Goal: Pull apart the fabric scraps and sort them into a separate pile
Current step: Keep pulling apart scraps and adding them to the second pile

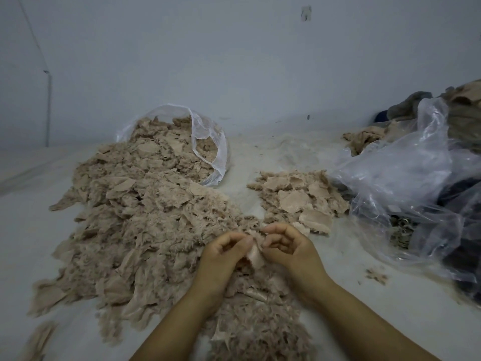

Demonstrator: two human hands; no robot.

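You're kneeling over a pale floor (247, 157), and the biggest thing on it is 1 sprawling heap of beige furry scraps (145, 230), running from the far bag all the way down under your forearms to the bottom edge. That's your unsorted mass, too tangled to count piece by piece.

Next in size, 2 clear plastic bags. The crumpled bag on the right (406, 178) slumps over dark clothing, with greyish and tan cloth (458, 110) heaped behind it against the wall. The second bag (208, 142) lies on its side at the far end of the big heap, mouth open toward you, scraps spilling out of it.

Then 1 smaller pile (299, 199), well apart from the big heap across a bare strip of floor, just beside the crumpled bag. Flat, smooth-faced pieces show on top of it; that's your sorted pile.

Now your 2 hands, both low centre, over the near end of the big heap. Your left hand (223, 254) has its fingers curled in, pinching 1 pale scrap (256, 254) at its left edge. Your right hand (289, 246) is curled too, its fingertips nipping the same scrap from the other side. The scrap hangs between them, just above the heap.

Smallest of all: 1 stray tuft (377, 276) lying alone on the floor to the right of your right forearm.
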